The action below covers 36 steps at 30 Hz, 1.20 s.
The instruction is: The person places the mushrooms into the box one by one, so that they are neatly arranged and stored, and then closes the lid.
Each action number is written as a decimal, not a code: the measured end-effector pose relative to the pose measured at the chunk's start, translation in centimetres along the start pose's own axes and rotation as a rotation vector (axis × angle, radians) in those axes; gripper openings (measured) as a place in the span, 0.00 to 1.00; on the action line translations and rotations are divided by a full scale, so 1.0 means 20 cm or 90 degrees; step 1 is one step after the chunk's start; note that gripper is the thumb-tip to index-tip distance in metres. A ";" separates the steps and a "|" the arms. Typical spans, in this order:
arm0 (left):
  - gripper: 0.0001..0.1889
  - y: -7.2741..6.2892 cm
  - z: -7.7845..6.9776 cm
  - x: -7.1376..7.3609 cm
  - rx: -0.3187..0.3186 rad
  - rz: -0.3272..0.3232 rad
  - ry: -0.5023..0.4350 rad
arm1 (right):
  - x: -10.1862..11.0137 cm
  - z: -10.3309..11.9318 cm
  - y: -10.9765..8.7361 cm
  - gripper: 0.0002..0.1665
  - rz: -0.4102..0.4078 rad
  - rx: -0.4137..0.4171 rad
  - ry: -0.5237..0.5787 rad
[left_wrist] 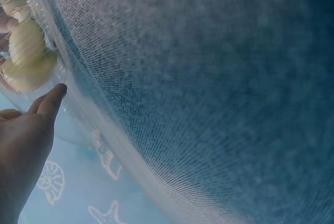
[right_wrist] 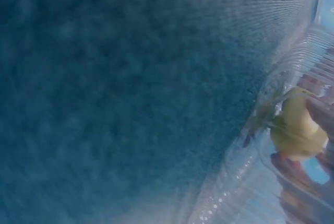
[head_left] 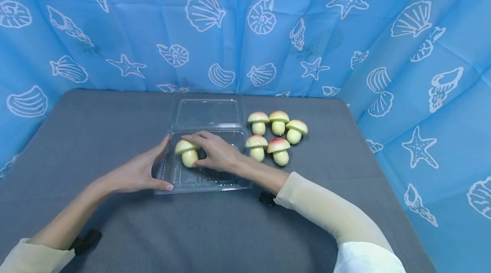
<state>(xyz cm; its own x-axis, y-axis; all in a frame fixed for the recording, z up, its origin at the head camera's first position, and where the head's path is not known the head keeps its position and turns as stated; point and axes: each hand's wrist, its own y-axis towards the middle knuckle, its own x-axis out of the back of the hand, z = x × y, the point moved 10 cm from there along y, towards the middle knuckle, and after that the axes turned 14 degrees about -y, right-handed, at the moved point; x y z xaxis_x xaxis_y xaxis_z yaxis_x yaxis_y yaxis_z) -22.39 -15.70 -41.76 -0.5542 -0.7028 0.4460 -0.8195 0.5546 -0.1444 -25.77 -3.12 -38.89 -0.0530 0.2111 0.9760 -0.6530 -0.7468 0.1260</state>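
Observation:
A clear plastic box point(head_left: 215, 188) lies on the table with its hinged lid point(head_left: 209, 111) folded back, away from me. Inside its left half is a toy mushroom point(head_left: 188, 154), pale yellow, cap up and slightly tilted. My right hand point(head_left: 219, 151) reaches in from the right and pinches this mushroom between thumb and fingers. At the box's left side, my left hand point(head_left: 140, 172) spreads wide, thumb at the front corner and straight fingers near the back. The right wrist view shows the mushroom point(right_wrist: 297, 125) through the clear wall, fingers on either side.
Several more toy mushrooms point(head_left: 278, 123) with red-tinged caps stand in two rows just right of the box. Grey cloth point(head_left: 230, 230) covers the table. A blue curtain point(head_left: 238, 47) with white shells and starfish hangs behind the table and along its right side.

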 end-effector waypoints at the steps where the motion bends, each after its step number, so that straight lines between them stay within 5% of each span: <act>1: 0.70 0.00 0.00 0.00 -0.001 0.000 0.000 | -0.01 0.00 0.00 0.47 0.000 0.000 0.002; 22: 0.69 0.00 0.00 0.00 0.025 0.009 0.009 | -0.02 -0.04 -0.01 0.54 0.002 -0.046 0.018; 36: 0.69 0.00 0.00 0.00 0.014 -0.001 0.013 | 0.06 -0.11 -0.04 0.42 -0.024 -0.068 0.157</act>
<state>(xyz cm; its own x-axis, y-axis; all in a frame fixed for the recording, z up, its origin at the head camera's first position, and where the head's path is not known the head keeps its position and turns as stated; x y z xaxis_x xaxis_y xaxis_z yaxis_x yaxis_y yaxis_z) -22.46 -15.68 -41.80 -0.5503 -0.6943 0.4638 -0.8234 0.5434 -0.1636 -27.00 -0.87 -38.25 -0.2012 0.3944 0.8966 -0.7338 -0.6671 0.1287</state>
